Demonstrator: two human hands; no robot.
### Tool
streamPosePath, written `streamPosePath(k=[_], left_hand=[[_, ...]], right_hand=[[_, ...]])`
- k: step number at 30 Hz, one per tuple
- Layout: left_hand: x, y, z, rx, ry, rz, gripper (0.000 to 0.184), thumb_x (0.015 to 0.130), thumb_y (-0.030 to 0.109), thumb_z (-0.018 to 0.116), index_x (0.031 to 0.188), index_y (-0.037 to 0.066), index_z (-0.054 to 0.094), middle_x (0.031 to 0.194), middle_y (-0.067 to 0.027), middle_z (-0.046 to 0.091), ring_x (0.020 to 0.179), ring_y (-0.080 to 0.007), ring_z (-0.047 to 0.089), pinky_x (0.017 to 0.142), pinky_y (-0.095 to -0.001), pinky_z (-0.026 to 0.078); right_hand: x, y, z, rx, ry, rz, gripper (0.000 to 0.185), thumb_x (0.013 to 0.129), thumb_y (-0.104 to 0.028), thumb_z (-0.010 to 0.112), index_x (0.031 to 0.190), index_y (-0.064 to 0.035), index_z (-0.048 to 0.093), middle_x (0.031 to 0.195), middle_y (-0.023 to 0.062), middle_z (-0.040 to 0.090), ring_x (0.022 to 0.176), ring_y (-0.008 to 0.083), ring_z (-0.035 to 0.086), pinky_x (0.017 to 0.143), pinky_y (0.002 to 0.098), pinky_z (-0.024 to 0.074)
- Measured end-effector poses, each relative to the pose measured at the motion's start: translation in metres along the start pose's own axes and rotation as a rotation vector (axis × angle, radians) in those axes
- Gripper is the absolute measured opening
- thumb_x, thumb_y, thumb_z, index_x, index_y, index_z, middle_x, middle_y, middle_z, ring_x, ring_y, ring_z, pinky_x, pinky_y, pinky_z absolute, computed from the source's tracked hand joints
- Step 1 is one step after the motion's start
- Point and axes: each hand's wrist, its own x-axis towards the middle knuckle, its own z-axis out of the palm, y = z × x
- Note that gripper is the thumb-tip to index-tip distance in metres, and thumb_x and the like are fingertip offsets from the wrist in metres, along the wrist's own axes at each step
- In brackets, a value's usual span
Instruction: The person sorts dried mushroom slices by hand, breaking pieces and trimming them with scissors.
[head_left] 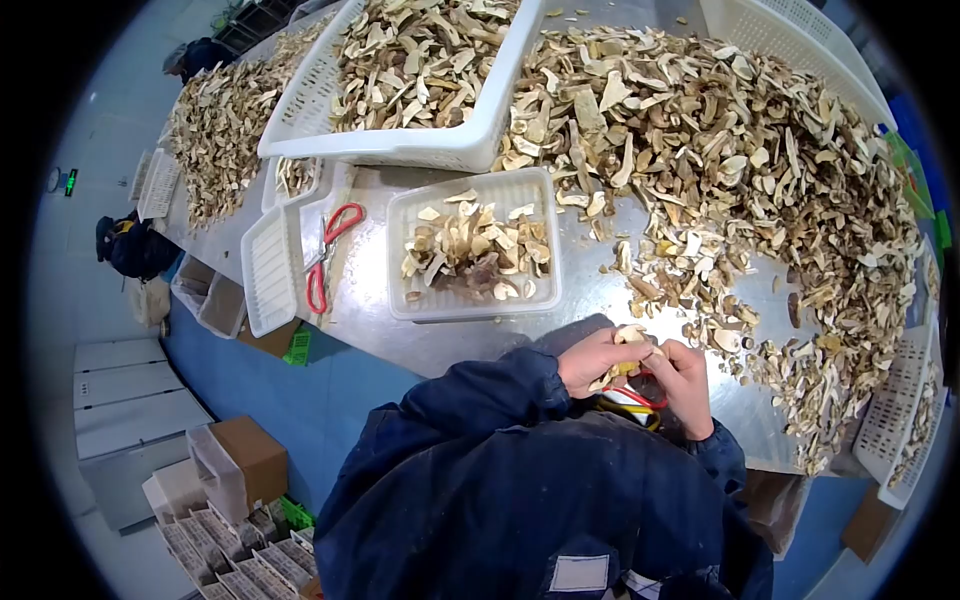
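Note:
My left hand (597,360) is closed around pale dried mushroom slices (630,335) close to my body at the table's near edge. Against the same slices, the fingertips of my right hand (688,385) are pinched together. Just beneath the hands show the red and yellow loops of handles (642,398); whatever they belong to is mostly hidden. Left of my hands, a clear plastic tub (397,262) holds cut mushroom pieces (475,245). Red-handled scissors (322,255) lie on the table beyond that tub.
A large heap of dried mushroom slices (720,140) spreads across the right of the metal table (590,285). A white crate (400,148) of slices stands behind the tub. An upturned white tray (270,270) lies left of the scissors. Another person (135,245) is at the far left.

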Motion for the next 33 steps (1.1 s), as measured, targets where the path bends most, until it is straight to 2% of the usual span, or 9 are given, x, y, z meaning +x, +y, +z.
streamPosePath(k=[6,10,16,17,18,21,27,31,33], left_hand=[[0.002,-0.013,-0.010,-0.326,-0.103,-0.205,0.020,0.094,0.020,0.053,0.108,0.005,0.052,0.090,-0.0051,0.056,0.072,-0.0088,0.053,0.045,-0.0184,0.037],[-0.019,0.009,-0.029,-0.374,-0.192,-0.068,0.020,0.092,0.017,0.054,0.106,0.003,0.050,0.089,-0.0055,0.054,0.070,-0.0085,0.052,0.045,-0.0191,0.039],[-0.097,0.107,-0.106,0.789,0.802,0.786,0.022,0.085,0.014,0.063,0.101,-0.001,0.063,0.094,-0.0120,0.064,0.081,-0.0194,0.060,0.072,-0.0283,0.047],[-0.107,0.125,-0.108,0.984,1.016,0.710,0.025,0.083,0.015,0.065,0.100,-0.003,0.062,0.093,-0.0131,0.063,0.082,-0.0217,0.059,0.075,-0.0295,0.045],[-0.111,0.128,-0.124,1.462,1.301,0.918,0.027,0.082,0.016,0.066,0.098,-0.005,0.060,0.092,-0.0144,0.062,0.084,-0.0233,0.058,0.076,-0.0320,0.044],[-0.117,0.140,-0.125,1.552,1.272,0.549,0.041,0.079,0.023,0.069,0.108,-0.003,0.058,0.106,-0.0188,0.058,0.096,-0.0294,0.055,0.086,-0.0347,0.042],[-0.090,0.123,-0.082,1.823,0.946,0.852,0.054,0.079,0.022,0.067,0.126,0.003,0.051,0.134,-0.0217,0.043,0.125,-0.0358,0.038,0.106,-0.0430,0.025],[-0.046,0.085,-0.027,1.084,0.520,0.826,0.043,0.081,0.004,0.061,0.123,0.003,0.053,0.133,-0.0149,0.046,0.120,-0.0256,0.046,0.101,-0.0365,0.036],[-0.025,0.061,-0.029,0.808,0.307,0.547,0.041,0.082,-0.002,0.058,0.123,0.003,0.052,0.129,-0.0122,0.049,0.113,-0.0206,0.051,0.095,-0.0313,0.042]], right_hand=[[-0.009,0.019,0.000,0.563,-0.155,0.038,0.018,0.091,-0.012,0.051,0.077,-0.0009,0.054,0.055,-0.0027,0.042,0.046,0.0055,0.036,0.045,0.0208,0.0300],[-0.009,0.000,0.001,0.473,-0.058,0.160,0.016,0.092,-0.011,0.050,0.085,0.0014,0.057,0.059,-0.0028,0.044,0.048,0.0037,0.035,0.045,0.0199,0.0275],[-0.003,0.005,-0.004,-0.197,0.023,0.046,0.023,0.090,-0.009,0.053,0.108,0.0006,0.062,0.073,0.0036,0.065,0.062,0.0081,0.059,0.059,0.0229,0.0468],[-0.004,0.004,-0.008,-0.228,0.042,0.060,0.022,0.090,-0.009,0.053,0.107,0.0009,0.063,0.074,0.0041,0.066,0.063,0.0085,0.060,0.059,0.0233,0.0471],[-0.007,0.004,-0.014,-0.194,0.139,0.031,0.022,0.089,-0.011,0.054,0.105,0.0005,0.063,0.073,0.0063,0.066,0.062,0.0104,0.060,0.059,0.0245,0.0472],[-0.014,0.011,-0.036,-0.219,0.429,-0.021,0.021,0.087,-0.015,0.057,0.101,-0.0013,0.065,0.069,0.0098,0.066,0.060,0.0140,0.061,0.057,0.0272,0.0470],[-0.030,0.025,-0.091,-0.697,0.747,0.124,0.023,0.080,-0.019,0.064,0.098,-0.0041,0.066,0.074,0.0143,0.064,0.065,0.0294,0.062,0.058,0.0358,0.0479],[-0.025,0.020,-0.080,-0.929,0.680,0.101,0.023,0.078,-0.020,0.066,0.096,-0.0068,0.066,0.077,0.0121,0.061,0.070,0.0295,0.061,0.062,0.0377,0.0482],[-0.023,0.022,-0.078,-0.892,0.649,0.078,0.019,0.078,-0.020,0.066,0.091,-0.0067,0.065,0.077,0.0120,0.061,0.070,0.0292,0.061,0.062,0.0374,0.0482]])
